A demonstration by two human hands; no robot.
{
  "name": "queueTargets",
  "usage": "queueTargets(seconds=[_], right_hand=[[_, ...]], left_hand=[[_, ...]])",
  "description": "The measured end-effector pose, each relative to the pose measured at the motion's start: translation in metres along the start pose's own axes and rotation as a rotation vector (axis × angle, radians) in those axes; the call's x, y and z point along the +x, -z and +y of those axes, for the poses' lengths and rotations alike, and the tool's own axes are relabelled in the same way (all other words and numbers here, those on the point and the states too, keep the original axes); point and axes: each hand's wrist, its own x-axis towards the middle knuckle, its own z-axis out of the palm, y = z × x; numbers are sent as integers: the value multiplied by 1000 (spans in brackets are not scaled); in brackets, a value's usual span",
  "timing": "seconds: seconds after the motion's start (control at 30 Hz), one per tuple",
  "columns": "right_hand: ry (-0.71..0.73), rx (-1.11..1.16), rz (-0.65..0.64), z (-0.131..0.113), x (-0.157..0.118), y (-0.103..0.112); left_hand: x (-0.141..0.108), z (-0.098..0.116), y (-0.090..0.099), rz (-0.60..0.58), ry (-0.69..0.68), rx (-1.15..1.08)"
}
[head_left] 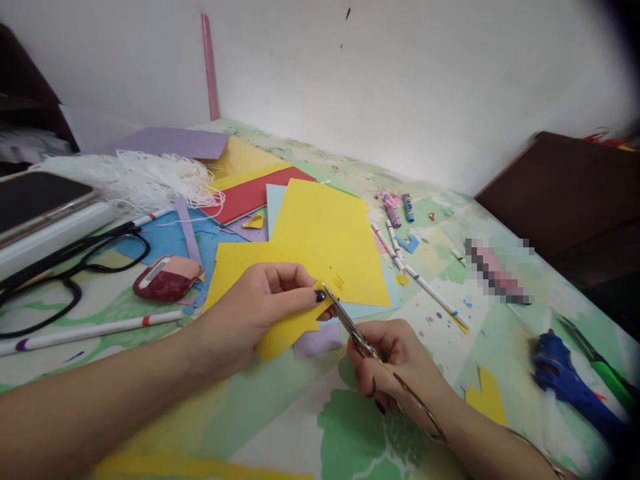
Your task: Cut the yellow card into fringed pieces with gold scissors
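My left hand [273, 303] pinches a small piece of yellow paper [287, 333] between thumb and fingers, near the middle of the table. In my right hand [395, 360] is a pair of small metal scissors [357, 333], the fingers closed around the handles. Their blade tips meet the edge of the yellow piece beside my left thumb. Behind both hands lie larger yellow sheets [325, 227], one carrying a small pencil-like mark. A purple paper scrap [317, 341] rests on the table just under the held piece.
To the left are black glasses [115, 250], a maroon case [167, 279], a phone [43, 200] and white string [145, 177]. A blue glue gun [570, 373] and a green-handled cutter [600, 363] lie at right. Striped white sticks [435, 297] and paper scraps are scattered on the patterned tablecloth [280, 427].
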Motion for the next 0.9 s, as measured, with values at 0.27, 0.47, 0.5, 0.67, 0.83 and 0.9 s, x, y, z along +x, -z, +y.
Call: queueTargets(seconds=[0.27, 0.47, 0.5, 0.67, 0.83, 0.9], right_hand=[[-3, -23, 7, 1, 0, 0], [6, -40, 12, 1, 1, 1], [17, -40, 9, 1, 1, 1], [99, -13, -33, 6, 1, 4], [160, -4, -85, 6, -1, 4], [173, -7, -98, 5, -1, 4]], left_hand=[[-2, 0, 1, 16, -12, 8], [-1, -2, 1, 24, -12, 29], [-1, -2, 1, 24, -12, 21], [-1, 2, -1, 20, 11, -5], [-1, 5, -3, 49, 38, -8], [-1, 5, -3, 36, 37, -20]])
